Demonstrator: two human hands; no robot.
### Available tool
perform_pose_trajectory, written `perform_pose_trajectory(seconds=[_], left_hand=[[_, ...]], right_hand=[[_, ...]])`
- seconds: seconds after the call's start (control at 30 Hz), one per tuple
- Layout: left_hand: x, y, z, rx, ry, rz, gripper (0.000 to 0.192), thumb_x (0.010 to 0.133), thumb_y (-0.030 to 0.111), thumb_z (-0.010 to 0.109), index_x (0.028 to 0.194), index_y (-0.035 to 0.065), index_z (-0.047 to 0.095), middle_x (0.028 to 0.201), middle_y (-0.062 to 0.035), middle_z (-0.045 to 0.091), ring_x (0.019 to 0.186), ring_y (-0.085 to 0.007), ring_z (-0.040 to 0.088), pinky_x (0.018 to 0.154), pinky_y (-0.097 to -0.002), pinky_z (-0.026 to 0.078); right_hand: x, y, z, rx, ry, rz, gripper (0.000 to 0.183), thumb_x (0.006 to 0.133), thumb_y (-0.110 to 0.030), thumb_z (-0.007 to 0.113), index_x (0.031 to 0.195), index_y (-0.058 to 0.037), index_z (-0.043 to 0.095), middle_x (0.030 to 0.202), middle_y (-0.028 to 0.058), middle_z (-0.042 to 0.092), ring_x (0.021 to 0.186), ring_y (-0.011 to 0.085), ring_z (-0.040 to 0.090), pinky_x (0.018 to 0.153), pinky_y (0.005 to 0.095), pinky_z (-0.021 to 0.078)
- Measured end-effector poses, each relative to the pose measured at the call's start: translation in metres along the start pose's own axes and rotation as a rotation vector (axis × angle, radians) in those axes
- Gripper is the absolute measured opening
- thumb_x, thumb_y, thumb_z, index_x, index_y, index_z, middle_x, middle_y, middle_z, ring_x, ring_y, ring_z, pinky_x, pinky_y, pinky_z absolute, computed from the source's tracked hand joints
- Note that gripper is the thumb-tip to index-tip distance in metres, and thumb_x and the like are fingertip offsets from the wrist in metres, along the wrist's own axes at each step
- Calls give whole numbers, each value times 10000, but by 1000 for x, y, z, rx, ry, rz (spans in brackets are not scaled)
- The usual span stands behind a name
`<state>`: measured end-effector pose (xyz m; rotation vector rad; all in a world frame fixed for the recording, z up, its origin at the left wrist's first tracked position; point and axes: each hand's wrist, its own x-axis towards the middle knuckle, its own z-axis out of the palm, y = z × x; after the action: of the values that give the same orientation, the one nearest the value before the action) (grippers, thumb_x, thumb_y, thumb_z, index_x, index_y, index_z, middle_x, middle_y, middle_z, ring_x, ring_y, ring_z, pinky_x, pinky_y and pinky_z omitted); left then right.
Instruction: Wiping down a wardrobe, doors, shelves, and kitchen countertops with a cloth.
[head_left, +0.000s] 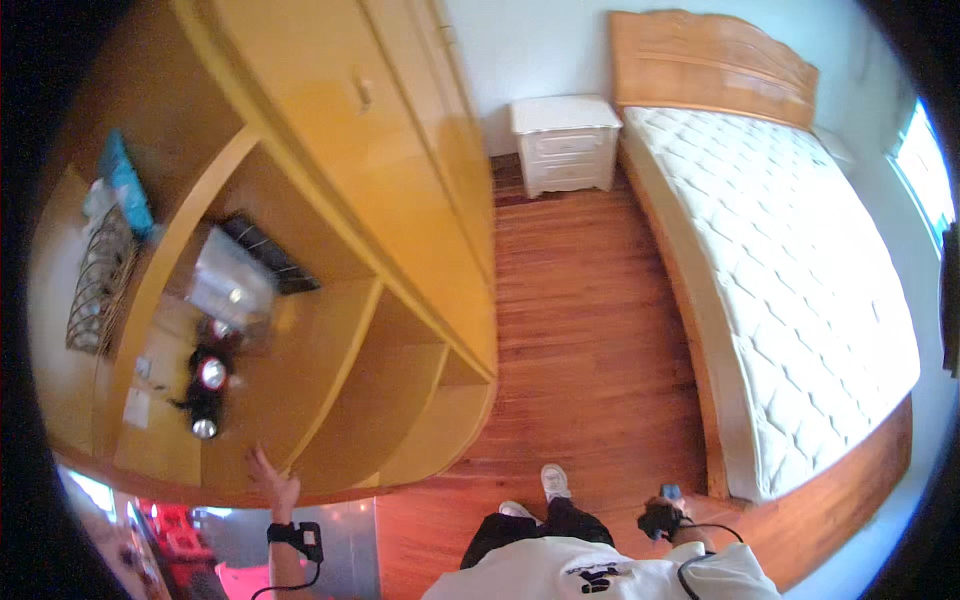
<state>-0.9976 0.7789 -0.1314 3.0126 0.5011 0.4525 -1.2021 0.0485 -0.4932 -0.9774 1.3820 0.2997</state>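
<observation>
My left hand (274, 481) is at the front edge of a yellow wooden wardrobe shelf (300, 360), its fingers spread with nothing in them. Nearest to it on that shelf lies a row of black objects with round shiny ends (212, 373), too blurred to name. Behind them are a silvery, clear-looking box (234, 279) and a black slatted item (274, 251). A small white card (137, 407) lies to the left. My right hand (681, 513) is low beside the foot of the bed. A black wrist device (658, 519) partly covers it, and its fingers are unclear.
A wicker basket (101, 289) and a blue packet (126, 184) occupy the left compartment. Beyond the wardrobe door (337, 112) stands a white nightstand (566, 142). A bed with a bare white mattress (795, 285) lines the right side. Reddish wooden floor (585, 322) runs between.
</observation>
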Motion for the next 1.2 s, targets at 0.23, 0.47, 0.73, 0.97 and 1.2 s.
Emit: perform_pose_trajectory(seconds=[0.23, 0.47, 0.73, 0.97, 1.2], left_hand=[[12, -4, 17, 22, 168, 94, 820, 673, 224, 685, 1368, 129, 260, 1382, -186, 290, 1284, -365, 237, 1015, -533, 192], [7, 7, 30, 347, 160, -38, 765, 717, 290, 647, 1365, 123, 277, 1345, -187, 353, 1246, -358, 309, 1012, -496, 232], [-33, 58, -29, 59, 195, -17, 662, 726, 251, 573, 1322, 54, 362, 1373, -219, 299, 1223, -439, 303, 996, -510, 254], [-52, 23, 65, 2, 509, 369, 682, 725, 331, 588, 1243, -63, 382, 1322, -276, 328, 1173, -454, 336, 981, -507, 269], [-159, 207, 24, 198, -1487, 619, 692, 786, 275, 580, 1332, -14, 270, 1345, -207, 343, 1201, -337, 393, 998, -372, 322]], right_hand=[[-36, -32, 97, 65, -167, -550, 258, 776, -263, 591, 789, -6, 606, 718, 78, 602, 620, 183, 550, 546, 324, 423], [-137, -21, 106, 49, -302, -649, 156, 663, -119, 548, 763, 0, 547, 667, 66, 547, 612, 184, 535, 544, 305, 424], [-169, 150, -65, 328, -10, -139, 174, 679, -147, 568, 801, -24, 552, 678, 80, 554, 628, 204, 549, 552, 322, 443], [-232, 273, -183, 417, 451, -75, 343, 660, -237, 753, 849, 24, 637, 706, 83, 630, 533, 185, 567, 480, 323, 429], [-185, 327, -234, 396, 786, -39, 309, 593, -172, 648, 787, 64, 606, 708, 137, 619, 611, 284, 584, 565, 374, 462]])
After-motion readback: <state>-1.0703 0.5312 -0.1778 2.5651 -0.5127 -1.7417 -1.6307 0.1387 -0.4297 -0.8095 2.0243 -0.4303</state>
